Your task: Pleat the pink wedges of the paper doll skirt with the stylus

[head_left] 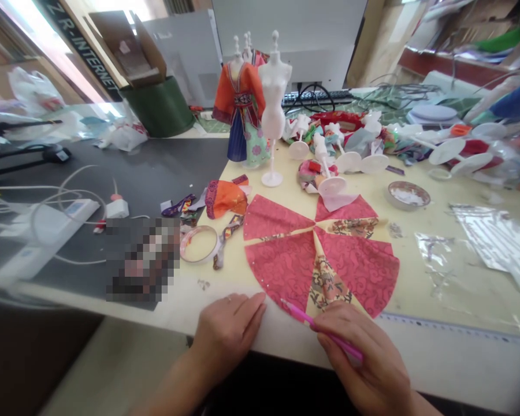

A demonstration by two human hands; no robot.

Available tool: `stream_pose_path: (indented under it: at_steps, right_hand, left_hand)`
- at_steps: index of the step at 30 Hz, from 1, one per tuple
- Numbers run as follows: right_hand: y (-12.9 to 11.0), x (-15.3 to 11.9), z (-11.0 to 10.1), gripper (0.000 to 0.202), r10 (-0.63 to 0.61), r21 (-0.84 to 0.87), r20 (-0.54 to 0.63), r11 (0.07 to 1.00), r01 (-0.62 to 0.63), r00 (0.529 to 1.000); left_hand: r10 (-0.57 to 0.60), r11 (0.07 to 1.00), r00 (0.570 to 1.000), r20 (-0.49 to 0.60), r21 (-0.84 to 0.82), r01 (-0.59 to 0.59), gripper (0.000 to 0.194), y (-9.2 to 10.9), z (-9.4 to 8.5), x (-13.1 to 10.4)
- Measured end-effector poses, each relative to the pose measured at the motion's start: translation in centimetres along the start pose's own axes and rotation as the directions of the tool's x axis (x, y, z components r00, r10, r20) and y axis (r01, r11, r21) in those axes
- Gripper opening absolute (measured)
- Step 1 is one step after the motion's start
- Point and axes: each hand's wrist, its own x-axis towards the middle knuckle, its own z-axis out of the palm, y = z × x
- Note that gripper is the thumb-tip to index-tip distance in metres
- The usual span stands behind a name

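The right hand's [366, 349] grip is closed around a pen [302, 315], its tip at the near edge of the red cloth [281, 266] spread on the counter [455, 361]. I see the left hand [227, 325] loosely open, palm down, just beside the cloth.

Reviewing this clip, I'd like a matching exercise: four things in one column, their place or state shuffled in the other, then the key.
Things:
1. Pink pen
2. Left hand
3. Orange-sleeved outfit
4. Shallow round dish

Places or states:
A. Upright, next to a bare white dress form
B. On the table, to the right of the red cloth panels
C. Held in the right hand
D. At the table's near edge, left of the pen

Pairs: 1-C, 2-D, 3-A, 4-B
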Motion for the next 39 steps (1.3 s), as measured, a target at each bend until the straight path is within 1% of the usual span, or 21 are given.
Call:
stream_pose_path:
  at_steps: [2,5,8,11,14,17,19,21,24,27,29,31,34,37,39]
  right_hand:
    - [-0.1,0.2,-0.1,0.023,0.001,-0.019,0.011,1.0,-0.001,1.0]
    - [-0.2,0.4,-0.1,0.024,0.006,-0.03,0.024,1.0,-0.005,1.0]
    - [-0.2,0.4,0.0,0.024,0.011,-0.026,0.022,1.0,-0.01,1.0]
    - [-0.1,0.3,0.0,0.024,-0.002,-0.021,0.019,1.0,0.002,1.0]
    - [0.0,0.2,-0.1,0.024,0.004,-0.019,0.02,1.0,-0.004,1.0]
    - [0.0,0.2,-0.2,0.023,0.022,-0.025,0.012,0.999,-0.022,1.0]
    - [0.0,0.2,-0.2,0.023,0.029,-0.035,0.005,0.999,-0.029,1.0]
    - [-0.1,0.2,-0.2,0.023,0.033,-0.037,-0.001,0.999,-0.033,0.999]
    - [-0.1,0.0,-0.2,0.024,0.031,-0.038,-0.008,0.999,-0.031,0.999]
    - [0.1,-0.2,-0.3,0.023,0.023,-0.074,-0.008,0.997,-0.024,1.0]
    - [0.4,-0.3,-0.5,0.02,-0.011,-0.088,-0.007,0.996,0.011,1.0]
    - [0.7,-0.2,-0.6,0.019,-0.021,-0.106,0.007,0.994,0.022,1.0]
    - [1.1,-0.2,-0.6,0.017,-0.048,-0.134,0.038,0.99,0.053,0.998]
    - [1.3,-0.4,-0.5,0.019,-0.053,-0.153,0.031,0.986,0.058,0.998]
    - [1.4,-0.7,-0.5,0.02,-0.057,-0.149,0.012,0.987,0.058,0.998]
  left_hand:
    - [-0.025,1.0,0.997,0.067,0.008,0.025,0.017,-0.1,-0.2,0.1]
    - [-0.09,0.996,0.98,0.175,-0.005,0.092,0.023,-0.1,-0.3,0.4]
    - [-0.142,0.986,0.967,0.212,-0.059,0.158,0.026,-0.1,-0.1,0.9]
    - [-0.181,0.973,0.951,0.251,-0.096,0.21,0.025,-0.2,0.2,1.6]
    - [-0.219,0.958,0.919,0.327,-0.11,0.267,0.023,-0.2,0.0,2.1]
    - [-0.266,0.925,0.872,0.41,-0.147,0.351,0.018,-0.2,-0.7,2.3]
    - [-0.297,0.899,0.844,0.446,-0.168,0.405,0.016,-0.3,-1.1,2.2]
    - [-0.317,0.882,0.832,0.454,-0.181,0.435,0.016,-0.4,-1.3,2.1]
    - [-0.331,0.869,0.829,0.45,-0.197,0.454,0.015,-0.5,-1.4,2.0]
    - [-0.336,0.86,0.837,0.432,-0.22,0.46,0.016,-0.5,-1.3,2.0]
    - [-0.333,0.861,0.844,0.421,-0.23,0.454,0.019,-0.4,-1.3,2.1]
    - [-0.319,0.859,0.85,0.418,-0.252,0.446,0.022,-0.3,-1.4,2.1]
    - [-0.321,0.849,0.851,0.415,-0.272,0.453,0.016,-0.3,-1.8,2.0]
    - [-0.379,0.83,0.858,0.348,-0.282,0.481,0.016,-0.6,-2.6,1.0]
    - [-0.435,0.824,0.866,0.248,-0.278,0.494,0.013,-1.3,-3.4,-0.2]
